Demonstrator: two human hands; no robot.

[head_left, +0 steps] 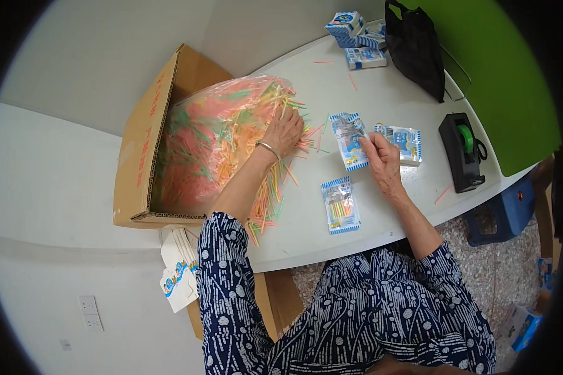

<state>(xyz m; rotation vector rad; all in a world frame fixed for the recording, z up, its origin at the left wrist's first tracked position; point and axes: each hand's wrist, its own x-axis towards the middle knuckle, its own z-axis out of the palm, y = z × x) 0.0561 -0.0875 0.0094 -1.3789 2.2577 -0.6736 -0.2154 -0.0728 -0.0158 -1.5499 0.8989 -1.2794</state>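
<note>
My left hand (284,129) rests palm down on a heap of thin coloured straws (275,181) spilling from a clear plastic bag (222,134) in a cardboard box (145,134); its fingers are gathered on some straws. My right hand (380,159) pinches the edge of a small clear packet with blue-and-white trim (349,142) lying on the white table (381,94). A second packet, filled with straws (340,205), lies nearer me. A flat stack of similar packets (406,142) sits just right of my right hand.
A black tape dispenser with green tape (461,152) stands at the right edge. A black bag (415,47) and blue-and-white boxes (358,36) sit at the far end. A bundle of packets (180,269) hangs below the box. A blue stool (503,215) stands on the floor.
</note>
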